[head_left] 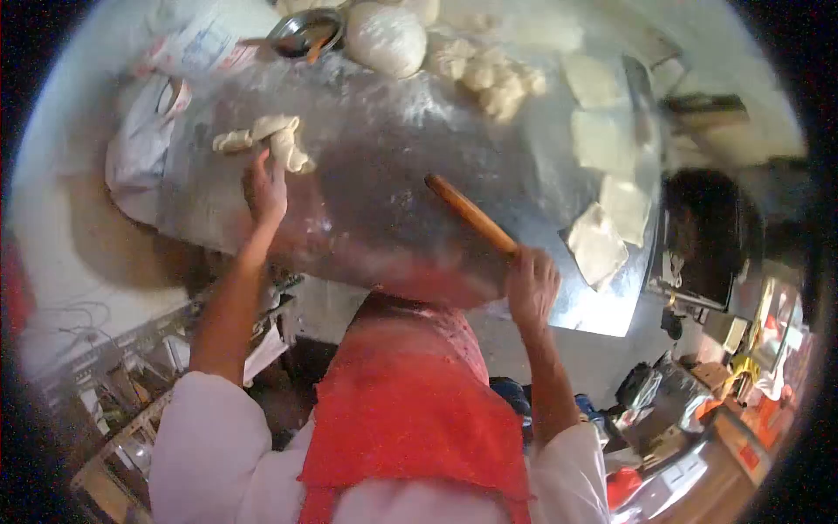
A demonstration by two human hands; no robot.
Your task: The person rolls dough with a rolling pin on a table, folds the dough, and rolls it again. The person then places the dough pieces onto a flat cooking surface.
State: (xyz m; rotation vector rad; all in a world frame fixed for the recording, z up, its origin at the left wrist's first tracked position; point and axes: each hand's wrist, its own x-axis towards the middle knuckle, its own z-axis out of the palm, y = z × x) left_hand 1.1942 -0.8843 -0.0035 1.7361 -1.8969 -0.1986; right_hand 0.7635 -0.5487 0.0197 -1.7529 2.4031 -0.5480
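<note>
My right hand is closed round the near end of a wooden rolling pin, which slants up and left over the metal tabletop. At the left of the table, my left hand has its fingers and thumb on a folded piece of dough. The dough partly hides the fingertips. Beside that piece lies another small roll of dough. Flat dough sheets lie along the table's right edge, some overlapping.
At the back stand a large dough ball, a heap of small dough pieces and a dark metal bowl with a utensil. A white sack is at the back left. Stacked goods crowd the lower right. A red apron hangs before me.
</note>
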